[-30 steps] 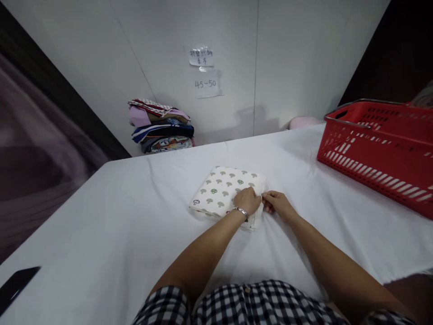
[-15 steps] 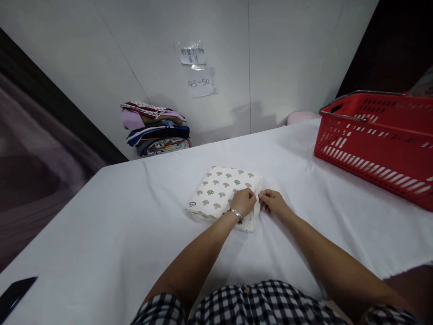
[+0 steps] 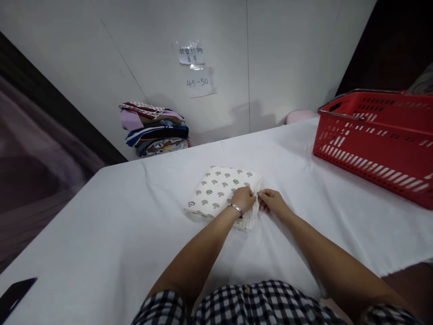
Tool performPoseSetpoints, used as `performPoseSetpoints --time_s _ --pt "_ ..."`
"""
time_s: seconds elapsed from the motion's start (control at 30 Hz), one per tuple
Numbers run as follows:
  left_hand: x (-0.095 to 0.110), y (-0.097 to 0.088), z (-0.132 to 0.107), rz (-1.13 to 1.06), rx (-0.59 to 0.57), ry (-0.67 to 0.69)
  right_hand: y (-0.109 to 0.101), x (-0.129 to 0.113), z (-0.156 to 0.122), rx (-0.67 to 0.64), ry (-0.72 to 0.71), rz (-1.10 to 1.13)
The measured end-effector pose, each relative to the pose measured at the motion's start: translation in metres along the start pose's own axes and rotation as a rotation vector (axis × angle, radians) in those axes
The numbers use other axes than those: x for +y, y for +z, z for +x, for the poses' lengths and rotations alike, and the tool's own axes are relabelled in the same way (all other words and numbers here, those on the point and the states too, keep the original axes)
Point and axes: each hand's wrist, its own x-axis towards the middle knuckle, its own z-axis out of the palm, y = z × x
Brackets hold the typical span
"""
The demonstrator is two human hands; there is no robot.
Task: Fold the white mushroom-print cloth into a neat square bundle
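Observation:
A folded white cloth (image 3: 216, 189) printed with grey and green mushrooms lies flat in front of me, its right end gathered and ruffled. On that end rests my left hand (image 3: 243, 199), closed, with thumb and finger pinching the fabric near the edge. My right hand (image 3: 270, 201) meets it from the right side, fingertips pinched on the same cloth edge. The two hands almost touch. What lies under the left palm is hidden.
The cloth lies on a table with a white cover (image 3: 152, 253). A red basket (image 3: 375, 144) stands at the right. Folded clothes (image 3: 155, 131) are stacked beyond the far edge by the wall. A dark flat object (image 3: 15, 295) lies at the lower left.
Both hands keep their pinch on the cloth edge with hardly any movement. The whole view has shifted very slightly.

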Motion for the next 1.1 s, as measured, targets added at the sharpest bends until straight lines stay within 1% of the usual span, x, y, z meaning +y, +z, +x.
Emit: performPoseSetpoints --time_s 0.13,0.33,0.43,0.53,0.63,0.73,0.8,0.83,0.97,1.0,1.1 --pt "0.004 -0.003 0.000 0.037 -0.004 0.005 0.001 0.000 0.001 0.012 -0.005 0.007" --pt "0.006 -0.002 -0.007 -0.114 0.045 -0.003 0.001 -0.002 0.002 -0.001 -0.044 0.048" --pt "0.004 0.002 -0.011 -0.091 0.065 -0.001 0.001 -0.002 0.002 -0.014 -0.048 0.054" --pt "0.005 0.004 -0.010 -0.048 0.050 0.010 0.000 -0.003 0.001 -0.013 -0.045 0.052" --pt "0.006 0.004 -0.007 -0.011 0.021 0.007 0.000 -0.003 0.000 -0.011 -0.061 0.052" --pt "0.006 0.002 -0.004 -0.008 0.033 0.014 -0.002 -0.003 0.000 -0.017 -0.061 0.039" --pt "0.002 0.001 -0.002 -0.069 0.038 0.007 -0.004 -0.002 0.001 -0.021 -0.034 0.030" --pt "0.000 0.000 -0.001 -0.130 0.019 -0.013 -0.005 -0.001 0.001 -0.022 -0.021 0.029" --pt "-0.008 -0.003 -0.001 -0.454 -0.146 -0.147 -0.009 0.001 0.002 -0.021 -0.006 0.035" --pt "-0.009 -0.004 -0.001 -0.511 -0.166 -0.162 -0.009 0.001 0.002 -0.021 -0.005 0.035" --pt "-0.011 -0.004 -0.001 -0.595 -0.167 -0.158 -0.007 -0.001 0.001 -0.024 0.001 0.035"
